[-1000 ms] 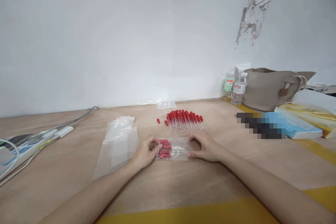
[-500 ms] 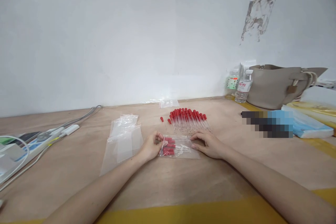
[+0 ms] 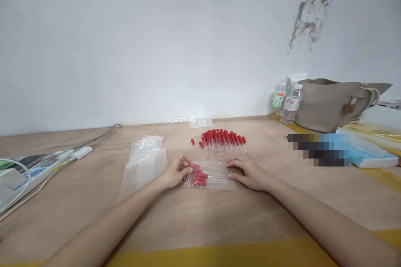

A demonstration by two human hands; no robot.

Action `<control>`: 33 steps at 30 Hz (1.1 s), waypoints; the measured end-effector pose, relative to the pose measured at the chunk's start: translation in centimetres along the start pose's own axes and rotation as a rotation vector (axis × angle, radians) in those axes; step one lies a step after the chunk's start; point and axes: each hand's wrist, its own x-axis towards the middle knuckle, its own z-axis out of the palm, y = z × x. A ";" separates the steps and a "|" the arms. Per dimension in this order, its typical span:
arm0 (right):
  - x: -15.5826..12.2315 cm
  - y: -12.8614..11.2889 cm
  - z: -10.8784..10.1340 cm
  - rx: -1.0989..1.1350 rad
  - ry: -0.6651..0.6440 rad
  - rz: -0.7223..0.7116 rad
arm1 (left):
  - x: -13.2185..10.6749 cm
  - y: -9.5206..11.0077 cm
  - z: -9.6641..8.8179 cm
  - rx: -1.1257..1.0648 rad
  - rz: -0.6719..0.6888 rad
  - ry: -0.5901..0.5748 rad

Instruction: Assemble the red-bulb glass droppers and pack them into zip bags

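A clear zip bag [image 3: 216,180] lies flat on the table with several droppers inside, their red bulbs [image 3: 199,179] toward its left end. My left hand [image 3: 177,172] is closed at the bag's left, zip end, thumb and finger pinching the plastic edge. At the right end, my right hand [image 3: 249,173] is curved, its thumb and fingers apart and touching the bag's edge. Just behind the bag lies a row of loose red-bulbed droppers [image 3: 224,142], with one more dropper [image 3: 193,142] a little apart on its left.
Flat clear bags [image 3: 142,171] overlap left of my left hand. Another bag [image 3: 201,123] lies by the wall. A power strip [image 3: 40,173] with cables is far left. Water bottles [image 3: 291,106], a grey handbag [image 3: 326,106] and a blue-and-white pack [image 3: 372,154] stand or lie at right.
My left hand has shifted slightly left, and the bag with its droppers has moved a little left with it. My right hand has hardly moved.
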 end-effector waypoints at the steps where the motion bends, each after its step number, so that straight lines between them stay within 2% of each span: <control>1: 0.0 0.0 0.0 -0.004 -0.003 0.003 | 0.0 0.0 0.0 0.002 -0.002 0.026; 6: -0.2 -0.2 0.0 -0.010 -0.020 0.009 | 0.2 -0.8 0.7 0.000 -0.008 0.142; 9: -0.2 -0.4 -0.1 -0.010 -0.035 0.010 | 0.1 -1.1 1.3 -0.026 0.033 0.194; 11: -0.2 -0.5 -0.2 -0.007 -0.046 0.019 | -0.3 -0.8 1.7 -0.093 0.059 0.142; 15: -0.2 -0.6 -0.3 0.010 -0.056 0.016 | -1.2 0.7 2.2 -0.223 0.116 -0.082; 18: -0.2 -0.8 -0.3 0.023 -0.017 -0.012 | -1.4 1.0 2.0 -0.172 0.157 -0.135; 23: -0.3 -1.4 -0.5 0.003 0.012 -0.022 | -0.6 -1.0 1.2 -0.144 0.107 0.027; 26: -0.4 -1.6 -0.4 -0.019 -0.025 -0.017 | -0.2 -1.8 1.2 -0.144 0.093 0.037; 33: -0.3 -1.5 -0.3 0.000 -0.063 -0.018 | -0.4 -1.3 1.0 0.007 0.153 0.117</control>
